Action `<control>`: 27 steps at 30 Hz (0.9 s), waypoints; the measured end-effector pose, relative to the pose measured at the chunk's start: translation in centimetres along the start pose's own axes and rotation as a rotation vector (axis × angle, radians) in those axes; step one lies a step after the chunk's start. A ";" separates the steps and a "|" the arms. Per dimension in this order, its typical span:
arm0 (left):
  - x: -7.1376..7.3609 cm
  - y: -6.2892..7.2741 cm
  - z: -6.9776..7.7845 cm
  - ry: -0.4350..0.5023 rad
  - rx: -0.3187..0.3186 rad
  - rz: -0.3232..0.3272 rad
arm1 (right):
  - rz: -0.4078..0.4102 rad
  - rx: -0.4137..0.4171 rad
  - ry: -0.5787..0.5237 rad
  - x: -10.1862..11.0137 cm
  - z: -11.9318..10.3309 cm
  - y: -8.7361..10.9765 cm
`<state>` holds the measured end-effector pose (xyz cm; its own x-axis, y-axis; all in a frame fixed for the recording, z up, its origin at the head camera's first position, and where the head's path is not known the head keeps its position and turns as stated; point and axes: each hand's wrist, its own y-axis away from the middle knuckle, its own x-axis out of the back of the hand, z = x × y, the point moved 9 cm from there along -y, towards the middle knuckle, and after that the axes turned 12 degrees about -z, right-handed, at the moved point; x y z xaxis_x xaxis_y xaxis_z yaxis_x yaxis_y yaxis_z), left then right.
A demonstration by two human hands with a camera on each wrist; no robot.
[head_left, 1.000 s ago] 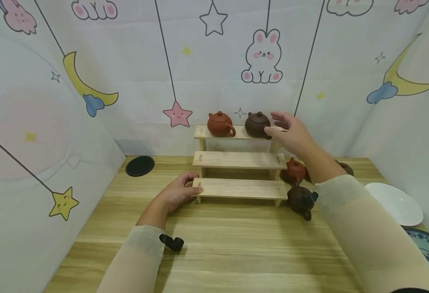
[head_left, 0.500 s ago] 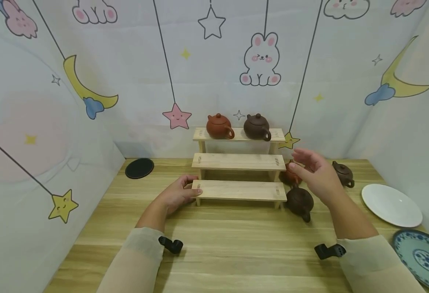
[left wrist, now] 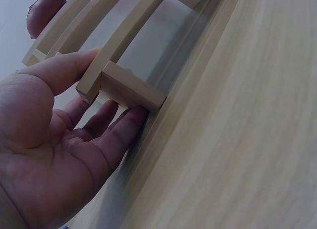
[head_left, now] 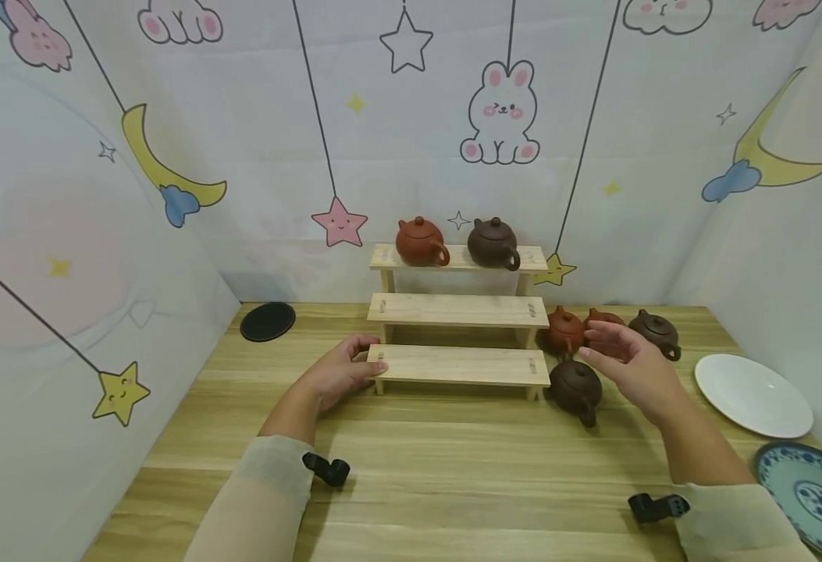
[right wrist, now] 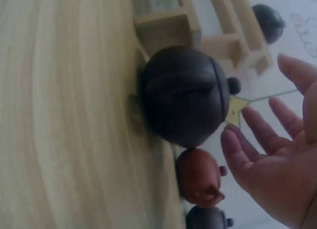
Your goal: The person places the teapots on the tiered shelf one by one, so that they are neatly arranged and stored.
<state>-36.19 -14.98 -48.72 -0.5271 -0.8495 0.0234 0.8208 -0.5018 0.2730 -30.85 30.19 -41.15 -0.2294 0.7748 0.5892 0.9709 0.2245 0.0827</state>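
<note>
A three-tier wooden display stand (head_left: 458, 364) stands on the table, and my left hand (head_left: 340, 371) grips the left end of its lowest step. In the left wrist view the thumb lies over the board (left wrist: 119, 40) while the fingers curl at the leg (left wrist: 132, 85). My right hand (head_left: 631, 365) is held open with nothing in it, over the teapots to the right of the stand. Nearest to it are a dark brown teapot (head_left: 575, 388), a reddish teapot (head_left: 564, 331) and another reddish one (head_left: 603, 318), partly hidden by the fingers.
On the top step sit a reddish teapot (head_left: 421, 243) and a dark teapot (head_left: 492, 243). Another dark teapot (head_left: 655, 333) is at the back right. A white plate (head_left: 753, 396) and a blue-patterned plate (head_left: 814, 499) lie at right, a black disc (head_left: 267, 321) at back left.
My right hand has drawn away from the dark teapot on the top step, coming down and to the right over the teapots on the table. The left hand keeps its grip on the stand.
</note>
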 end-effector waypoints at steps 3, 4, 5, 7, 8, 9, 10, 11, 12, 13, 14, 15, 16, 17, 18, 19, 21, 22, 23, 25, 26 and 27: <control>0.1 0.1 0.1 -0.003 0.003 0.005 | -0.044 -0.003 -0.017 -0.4 0.7 -0.2; 0.0 0.1 0.1 -0.006 0.004 0.004 | -0.057 -0.008 -0.016 -0.6 1.0 -0.2; 0.0 0.1 0.1 -0.007 0.004 0.004 | -0.068 -0.013 -0.012 -0.7 1.2 -0.3; 0.0 0.2 0.2 -0.008 0.004 0.002 | -0.095 -0.022 -0.018 -0.9 1.7 -0.3; 0.0 0.2 0.2 -0.007 0.003 0.001 | -0.108 -0.025 -0.020 -1.1 1.9 -0.4; 0.0 0.2 0.2 -0.007 0.003 -0.001 | -0.124 -0.026 -0.024 -1.2 2.0 -0.5; 0.0 0.3 0.2 -0.006 0.002 -0.002 | -0.138 -0.030 -0.032 -1.4 2.2 -0.5; 0.0 0.3 0.2 -0.005 0.002 -0.003 | -0.152 -0.026 -0.038 -1.6 2.3 -0.6; 0.0 0.3 0.2 -0.005 0.002 -0.003 | -0.164 -0.026 -0.046 -1.7 2.5 -0.7; 0.0 0.3 0.2 -0.005 0.002 -0.004 | -0.176 -0.019 -0.045 -1.9 2.5 -0.7; 0.0 0.3 0.2 -0.005 0.002 -0.005 | -0.185 -0.019 -0.045 -2.0 2.7 -0.8; 0.0 0.3 0.2 -0.008 0.001 -0.006 | -0.194 -0.016 -0.042 -2.2 2.7 -0.8; 0.1 0.3 0.2 -0.008 0.001 -0.006 | -0.199 -0.018 -0.039 -2.3 2.9 -0.9; 0.1 0.3 0.2 -0.008 0.000 -0.006 | -0.208 -0.014 -0.029 -2.4 2.9 -0.9; 0.1 0.2 0.2 -0.009 -0.001 -0.007 | -0.211 -0.015 -0.023 -2.4 3.0 -0.9; 0.1 0.2 0.2 -0.010 -0.001 -0.007 | -0.218 -0.011 -0.013 -2.5 3.0 -0.9; 0.1 0.2 0.1 -0.010 -0.001 -0.007 | -0.226 -0.007 0.006 -2.6 3.1 -1.0; 0.1 0.2 0.1 -0.009 -0.001 -0.006 | -0.230 -0.003 0.013 -2.7 3.1 -1.0; 0.1 0.2 0.1 -0.009 -0.001 -0.007 | -0.234 0.001 0.024 -2.7 3.0 -1.0; 0.1 0.1 0.0 -0.010 0.001 -0.007 | -0.236 0.003 0.037 -2.8 3.1 -0.9; 0.1 0.1 0.0 -0.010 0.001 -0.007 | -0.237 0.000 0.043 -2.8 3.0 -0.9; 0.1 0.1 0.0 -0.009 0.002 -0.008 | -0.240 -0.002 0.044 -2.8 3.0 -0.9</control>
<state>-36.16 -15.08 -48.70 -0.5353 -0.8441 0.0299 0.8163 -0.5080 0.2749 -31.28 29.58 -45.35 -0.4504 0.6726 0.5872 0.8891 0.3981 0.2260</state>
